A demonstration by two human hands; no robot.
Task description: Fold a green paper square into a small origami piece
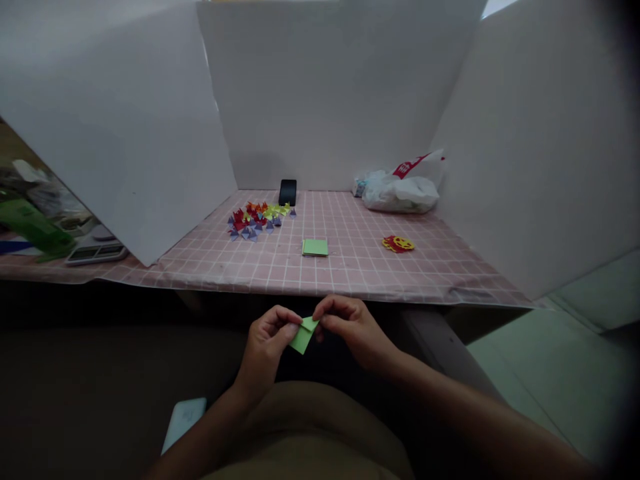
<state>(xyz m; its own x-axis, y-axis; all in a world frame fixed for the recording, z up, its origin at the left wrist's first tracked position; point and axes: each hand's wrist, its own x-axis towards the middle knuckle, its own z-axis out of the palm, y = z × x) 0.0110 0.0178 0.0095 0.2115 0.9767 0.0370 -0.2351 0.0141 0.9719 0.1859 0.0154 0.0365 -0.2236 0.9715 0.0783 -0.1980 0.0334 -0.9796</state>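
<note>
Both hands hold one small folded green paper (303, 335) in front of my lap, below the table's front edge. My left hand (267, 337) pinches its left side with fingers curled. My right hand (350, 327) pinches its upper right corner between thumb and fingertips. On the pink checked tablecloth (350, 267) lies a small stack of green paper squares (315, 247). Further back left sits a cluster of several small folded paper pieces (257, 219) in purple, red, orange and yellow.
White boards wall the table at left, back and right. A black phone (287, 192) leans at the back. A white plastic bag (400, 189) lies back right, a red and yellow paper cutout (399, 244) near it. A calculator (95, 252) lies far left.
</note>
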